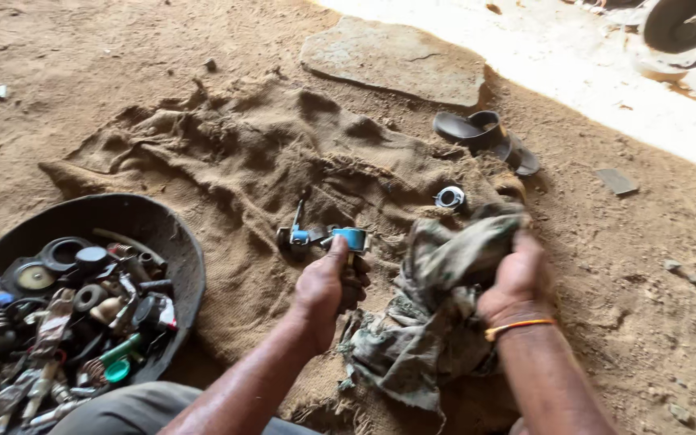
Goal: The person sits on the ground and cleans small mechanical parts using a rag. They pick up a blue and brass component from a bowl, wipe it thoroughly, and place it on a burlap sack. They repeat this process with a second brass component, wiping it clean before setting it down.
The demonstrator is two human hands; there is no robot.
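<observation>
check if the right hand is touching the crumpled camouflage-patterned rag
Touching: the head view shows the right hand closed around the crumpled camouflage-patterned rag, its fingers sunk into the cloth.

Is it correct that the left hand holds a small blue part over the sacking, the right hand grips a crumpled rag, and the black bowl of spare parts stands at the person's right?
Not quite. In the head view the black bowl of spare parts stands at the person's left, not right. The rest holds: the left hand holds a small blue part over the sacking, and the right hand grips a crumpled rag.
</observation>
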